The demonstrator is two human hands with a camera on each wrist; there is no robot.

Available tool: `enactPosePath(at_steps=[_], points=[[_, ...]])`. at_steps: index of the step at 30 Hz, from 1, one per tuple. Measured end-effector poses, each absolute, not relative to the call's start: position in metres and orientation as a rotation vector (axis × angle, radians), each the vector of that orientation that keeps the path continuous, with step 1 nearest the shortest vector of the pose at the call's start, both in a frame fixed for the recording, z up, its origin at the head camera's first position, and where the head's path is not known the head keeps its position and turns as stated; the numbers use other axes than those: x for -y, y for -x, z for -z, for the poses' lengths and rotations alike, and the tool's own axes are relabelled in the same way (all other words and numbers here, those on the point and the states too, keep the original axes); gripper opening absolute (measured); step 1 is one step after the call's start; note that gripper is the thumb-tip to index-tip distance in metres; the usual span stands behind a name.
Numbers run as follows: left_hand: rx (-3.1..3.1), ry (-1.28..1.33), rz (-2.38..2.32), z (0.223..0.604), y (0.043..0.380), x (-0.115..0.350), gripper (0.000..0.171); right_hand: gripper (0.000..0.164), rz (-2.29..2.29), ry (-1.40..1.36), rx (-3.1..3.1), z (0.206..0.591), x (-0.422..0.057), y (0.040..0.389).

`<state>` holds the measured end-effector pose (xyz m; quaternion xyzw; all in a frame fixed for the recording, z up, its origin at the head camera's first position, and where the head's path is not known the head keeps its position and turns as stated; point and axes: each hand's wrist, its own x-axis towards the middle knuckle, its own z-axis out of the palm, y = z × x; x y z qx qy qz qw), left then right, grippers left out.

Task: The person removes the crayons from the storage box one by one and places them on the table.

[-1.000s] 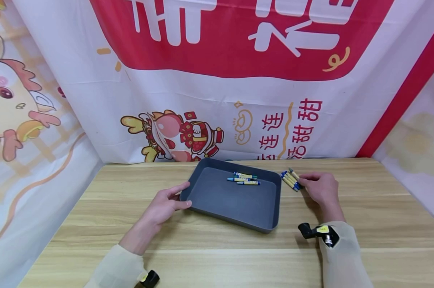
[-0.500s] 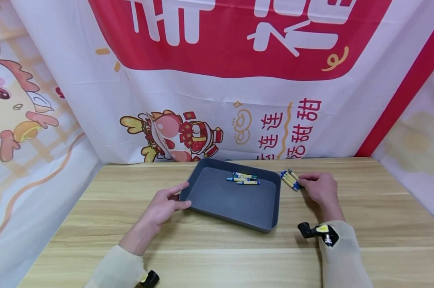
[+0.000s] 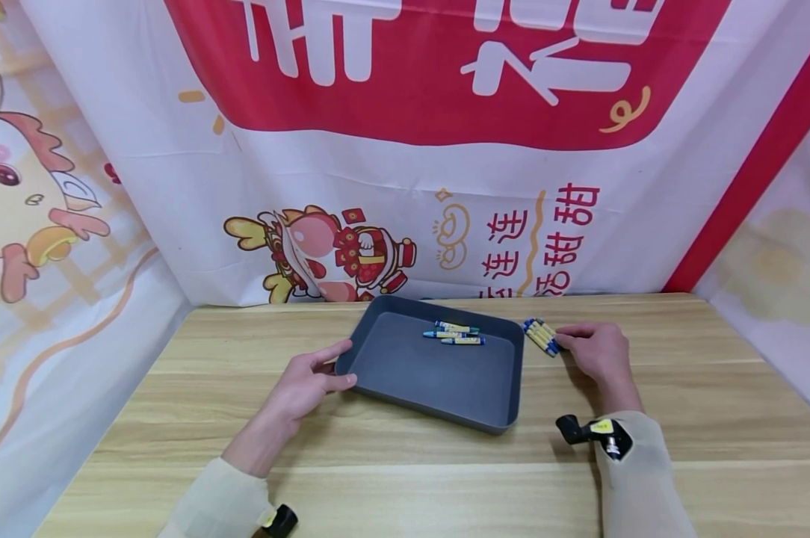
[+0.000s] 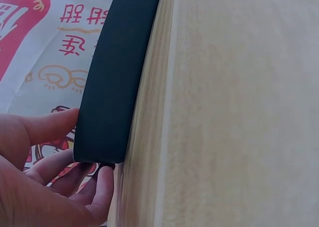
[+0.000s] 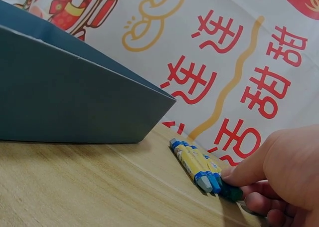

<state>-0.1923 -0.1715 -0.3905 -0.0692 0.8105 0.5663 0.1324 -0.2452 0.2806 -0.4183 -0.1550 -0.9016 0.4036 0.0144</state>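
A dark grey rectangular tray (image 3: pixel 405 381) lies at a slant on the table. My left hand (image 3: pixel 300 385) grips its left end, the thumb at the near corner and the other fingers round the end wall. Inside, toward the back, lie 3 crayons (image 3: pixel 464 341) with cream wrappers. Just right of the tray, several more crayons (image 3: pixel 538 338) lie side by side. My right hand (image 3: pixel 600 351) pinches the outermost one against that row; its dark green end (image 5: pixel 231 192) shows below the thumb in the right wrist view. Blue ends mark the neighbouring crayons (image 5: pixel 193 162).
The wooden table (image 3: pixel 405 493) backs onto a white hanging cloth (image 3: pixel 405 172) with red and cartoon prints, and its far edge runs close behind the tray. Both wrists carry small black camera mounts (image 3: pixel 583 432).
The outermost crayon beside the tray has shifted slightly, from sticking out at an angle to lying in line with the row. My left hand and the tray have stayed put.
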Motion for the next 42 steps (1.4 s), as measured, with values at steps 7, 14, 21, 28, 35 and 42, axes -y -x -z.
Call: enactPosePath(at_steps=[7,14,21,28,35,42], points=[[-2.349,0.213,-1.642,0.39,0.193,0.171,0.063,0.035,-1.244,0.483,2.821,0.417,-0.279,0.245],[-2.345,0.223,-1.638,0.391,0.193,0.173,0.063,0.037,-1.241,0.472,2.825,0.417,-0.279,0.245],[-2.344,0.232,-1.633,0.391,0.193,0.174,0.062,0.046,-1.352,0.515,2.737,0.408,-0.275,0.244],[-2.341,0.233,-1.637,0.391,0.194,0.174,0.062,0.045,-1.397,0.446,2.638,0.393,-0.258,0.244],[-2.338,0.235,-1.64,0.392,0.194,0.174,0.062,0.044,-1.493,0.337,2.563,0.381,-0.235,0.245],[-2.334,0.238,-1.648,0.392,0.195,0.174,0.062,0.043,-1.613,0.236,2.521,0.372,-0.211,0.245]])
